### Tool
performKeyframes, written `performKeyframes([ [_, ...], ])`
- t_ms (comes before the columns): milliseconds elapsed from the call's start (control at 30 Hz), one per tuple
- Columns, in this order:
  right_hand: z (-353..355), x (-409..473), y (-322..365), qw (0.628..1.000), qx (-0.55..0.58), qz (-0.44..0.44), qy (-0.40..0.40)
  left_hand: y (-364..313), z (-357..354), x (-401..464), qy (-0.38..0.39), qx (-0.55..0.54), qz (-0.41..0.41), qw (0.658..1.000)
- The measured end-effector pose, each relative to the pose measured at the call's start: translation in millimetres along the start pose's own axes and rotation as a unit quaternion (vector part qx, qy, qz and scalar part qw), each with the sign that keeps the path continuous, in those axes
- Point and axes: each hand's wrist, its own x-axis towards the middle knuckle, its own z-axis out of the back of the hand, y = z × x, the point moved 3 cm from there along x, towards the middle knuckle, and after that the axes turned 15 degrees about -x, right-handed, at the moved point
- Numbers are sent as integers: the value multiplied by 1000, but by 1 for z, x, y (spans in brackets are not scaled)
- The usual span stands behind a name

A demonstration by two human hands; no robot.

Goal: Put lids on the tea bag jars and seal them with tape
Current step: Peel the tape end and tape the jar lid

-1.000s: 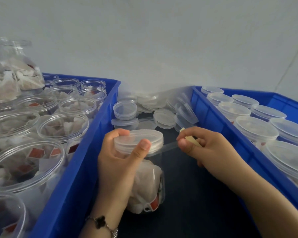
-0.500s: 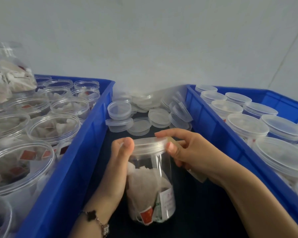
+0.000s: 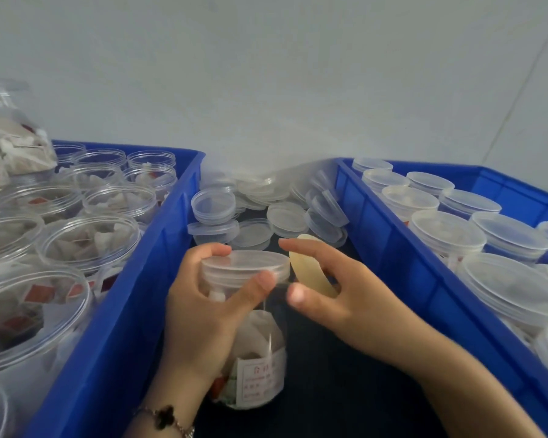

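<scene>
A clear jar (image 3: 260, 358) of tea bags with a white label stands on the dark surface between two blue crates. A translucent lid (image 3: 246, 265) sits on its mouth. My left hand (image 3: 203, 311) grips the jar's neck and lid, thumb on the lid's front rim, fingers round the back. My right hand (image 3: 332, 289) is just right of the lid and holds a yellowish roll of tape (image 3: 310, 270) between thumb and fingers. Its index finger stretches toward the lid's far edge. I cannot make out a clear tape strip.
The left blue crate (image 3: 146, 279) holds several open jars of tea bags (image 3: 89, 241). The right blue crate (image 3: 402, 257) holds several lidded jars (image 3: 446, 232). Loose lids (image 3: 266, 213) are piled at the back of the gap, under the white wall.
My right hand has drawn back from the lid's rim to its right side, and the tape roll now shows in it. My left thumb has shifted onto the lid's front rim.
</scene>
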Motion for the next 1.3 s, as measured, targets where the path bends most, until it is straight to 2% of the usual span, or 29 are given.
performKeyframes([
  [133, 15, -8, 0, 996, -68, 3, 50, 3, 2, 1, 14, -11, 4, 1000],
  [233, 23, -13, 2, 993, -112, -23, 25, 2, 2, 2, 21, -20, 3, 1000],
  [400, 23, -10, 10, 970, -243, 2, -17, 4, 11, 6, -3, -36, 9, 999],
  [700, 17, -1, -15, 983, -167, -68, -40, 4, 11, 8, -23, -46, -2, 999],
  [900, 11, 13, -16, 972, -218, -73, -50, 4, 11, 8, -27, -46, -12, 998],
  [1133, 6, 15, -13, 964, -242, -96, -60, 0, 5, 0, -37, 39, -38, 998],
  [1300, -2, 8, -15, 960, -227, -129, -99, -1, -5, -12, -67, 135, -84, 985],
])
